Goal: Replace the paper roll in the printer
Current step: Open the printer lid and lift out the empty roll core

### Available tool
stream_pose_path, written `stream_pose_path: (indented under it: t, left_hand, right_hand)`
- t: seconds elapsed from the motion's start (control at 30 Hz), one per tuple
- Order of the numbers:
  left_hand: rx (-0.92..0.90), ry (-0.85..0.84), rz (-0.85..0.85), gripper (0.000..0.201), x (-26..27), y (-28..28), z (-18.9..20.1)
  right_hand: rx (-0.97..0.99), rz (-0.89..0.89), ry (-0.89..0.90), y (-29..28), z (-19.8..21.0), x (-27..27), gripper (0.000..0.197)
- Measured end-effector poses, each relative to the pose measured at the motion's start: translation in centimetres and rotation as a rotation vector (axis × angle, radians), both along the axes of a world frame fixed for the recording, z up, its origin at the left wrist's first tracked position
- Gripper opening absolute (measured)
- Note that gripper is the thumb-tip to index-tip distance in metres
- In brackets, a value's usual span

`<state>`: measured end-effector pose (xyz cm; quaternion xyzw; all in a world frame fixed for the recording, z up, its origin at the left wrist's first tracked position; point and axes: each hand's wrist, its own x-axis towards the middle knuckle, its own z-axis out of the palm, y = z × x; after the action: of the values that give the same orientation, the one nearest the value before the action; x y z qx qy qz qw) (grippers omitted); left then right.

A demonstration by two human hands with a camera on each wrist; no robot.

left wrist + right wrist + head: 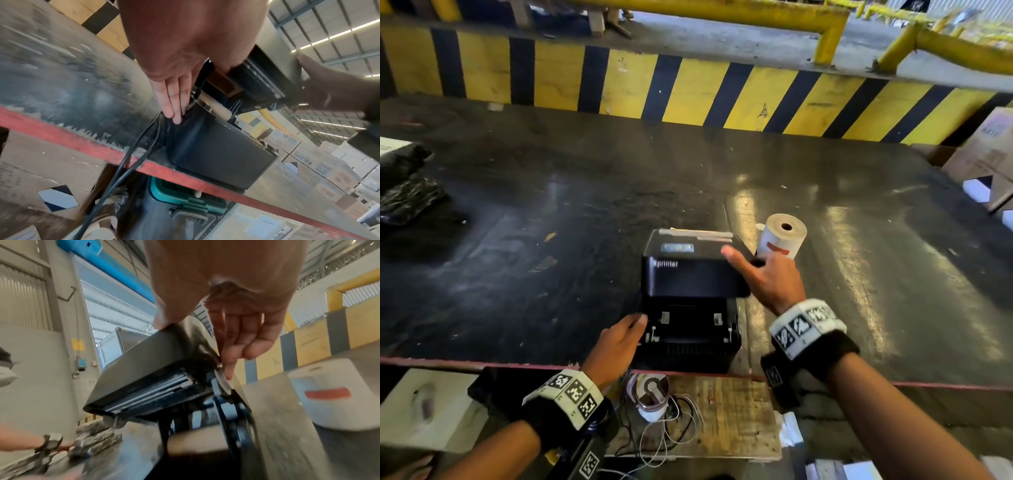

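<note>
A black printer stands at the near edge of the dark table, its lid raised. My right hand holds the lid's right end, thumb over the top; in the right wrist view its fingers reach a grey latch on the lid. My left hand lies with straight fingers against the printer's left side. A bare cardboard core shows in the bay. A full white paper roll stands upright just right of the printer.
Black plastic bags lie at the table's left, cardboard boxes at the right. A yellow-black barrier runs behind. Below the red table edge sit a cup, cables and a wooden board. Another person's hand works at far left.
</note>
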<state>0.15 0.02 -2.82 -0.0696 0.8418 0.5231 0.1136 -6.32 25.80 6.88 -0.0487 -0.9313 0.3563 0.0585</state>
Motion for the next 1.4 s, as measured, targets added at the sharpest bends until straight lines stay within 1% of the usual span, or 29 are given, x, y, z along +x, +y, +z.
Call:
stream_pose_path:
  t: [0.03,0.07,0.1,0.13,0.23,0.27,0.37,0.4,0.53,0.6,0.63,0.7,0.77,0.8,0.83,0.87,0.93,0.97,1.0,1.03,1.07,1.1,1.13,1.17,1.23,1.27,1.3,1.33,1.4]
  left_hand:
    - [-0.055,-0.001,-0.010,0.046,-0.3,0.1,0.0]
    - [-0.094,0.001,-0.032,0.043,-0.5,0.1,-0.1]
    - [-0.119,-0.004,-0.055,0.044,-0.6,0.1,-0.1]
    - [-0.130,-0.007,-0.075,0.045,-0.8,0.1,-0.1]
    - [-0.136,-0.023,-0.097,0.047,-1.2,-0.1,-0.1]
    - [-0.131,-0.024,-0.100,0.046,-1.4,-0.3,-0.2]
    - [-0.151,-0.041,-0.135,0.040,-2.0,-0.6,0.1]
    - [-0.164,-0.038,-0.148,0.037,-2.3,-0.8,0.2]
    - [-0.289,-0.069,-0.282,0.032,-3.4,-1.0,1.3]
    - [-0.354,-0.085,-0.357,0.029,-4.2,-1.3,1.6]
    - [-0.369,-0.087,-0.369,0.028,-4.5,-1.4,1.7]
    - [-0.380,-0.050,-0.307,0.024,-5.4,-1.6,1.9]
    - [-0.382,0.077,-0.201,0.022,-6.4,-1.4,2.4]
    - [-0.379,0.159,-0.153,0.025,-6.9,-1.3,2.7]
    - [-0.388,0.238,-0.126,0.031,-7.5,-1.0,2.8]
    - [-0.421,0.278,-0.128,0.038,-8.0,-0.6,3.0]
    - [-0.502,0.296,-0.164,0.049,-9.0,0.1,3.0]
    - [-0.526,0.287,-0.186,0.051,-9.4,0.4,2.8]
    - [-0.529,0.266,-0.204,0.050,-9.9,0.6,2.4]
    - [-0.517,0.268,-0.212,0.050,-10.3,0.6,1.5]
    - [-0.487,0.281,-0.204,0.051,-11.0,0.5,0.1]
    - [-0.455,0.293,-0.181,0.051,-11.3,0.6,-0.5]
    - [-0.423,0.294,-0.158,0.046,-11.3,0.8,-0.3]
    - [-0.407,0.306,-0.130,0.039,-11.0,1.5,1.1]
    - [-0.349,0.402,-0.053,0.032,-10.4,2.8,3.5]
    - [-0.298,0.445,-0.020,0.032,-10.2,3.4,4.6]
    - [-0.241,0.475,-0.002,0.032,-9.9,4.2,6.0]
    - [-0.184,0.493,0.002,0.033,-9.7,5.2,7.1]
    - [-0.091,0.515,-0.024,0.036,-9.6,7.4,8.6]
  right_hand:
    - [-0.004,-0.019,-0.005,-0.1,0.8,-1.4,0.083]
    - [-0.015,-0.042,-0.009,-0.3,1.7,-2.7,0.089]
    - [-0.025,-0.066,-0.012,-0.4,2.4,-3.8,0.093]
    - [-0.026,-0.089,-0.014,-0.5,3.0,-4.7,0.092]
    - [-0.010,-0.117,-0.002,-0.8,4.2,-6.4,0.072]
    - [-0.016,-0.126,0.005,-0.8,4.2,-6.8,0.068]
    - [-0.095,-0.148,0.058,-0.8,3.8,-7.7,0.068]
    - [-0.131,-0.145,0.088,-0.8,3.7,-7.9,0.062]
    - [-0.222,-0.055,0.196,-1.0,3.5,-7.7,0.036]
    - [-0.287,-0.030,0.222,-1.0,2.7,-7.7,0.030]
    - [-0.334,-0.016,0.223,-1.0,2.3,-7.5,0.031]
    - [-0.423,0.000,0.196,-0.8,1.4,-7.2,0.034]
    - [-0.463,-0.017,0.151,-0.9,0.2,-6.5,0.039]
    - [-0.443,-0.024,0.139,-1.0,-0.7,-6.2,0.040]
    - [-0.380,-0.024,0.133,-1.1,-1.8,-6.1,0.039]
    - [-0.263,-0.002,0.101,-1.2,-2.8,-5.9,0.038]
    - [0.084,0.110,-0.045,-1.4,-5.0,-5.3,0.042]
    - [0.241,0.178,-0.132,-1.5,-6.0,-4.9,0.044]
    - [0.354,0.234,-0.209,-1.7,-6.7,-4.5,0.046]
    - [0.402,0.268,-0.240,-1.9,-7.5,-4.1,0.047]
    - [0.389,0.277,-0.243,-1.9,-7.8,-3.9,0.047]
    - [0.357,0.283,-0.219,-2.0,-8.3,-3.9,0.047]
    - [0.308,0.279,-0.202,-2.1,-8.3,-3.8,0.049]
    - [0.246,0.282,-0.159,-2.0,-8.4,-3.9,0.052]
    - [0.030,0.285,-0.047,-1.5,-8.3,-3.8,0.055]
    - [-0.095,0.254,-0.003,-1.2,-7.7,-3.5,0.046]
    - [-0.195,0.221,0.046,-0.7,-7.1,-3.2,0.031]
    - [-0.250,0.180,0.102,0.2,-6.6,-3.2,0.020]
    - [-0.354,0.109,0.212,2.4,-5.7,-3.5,0.020]
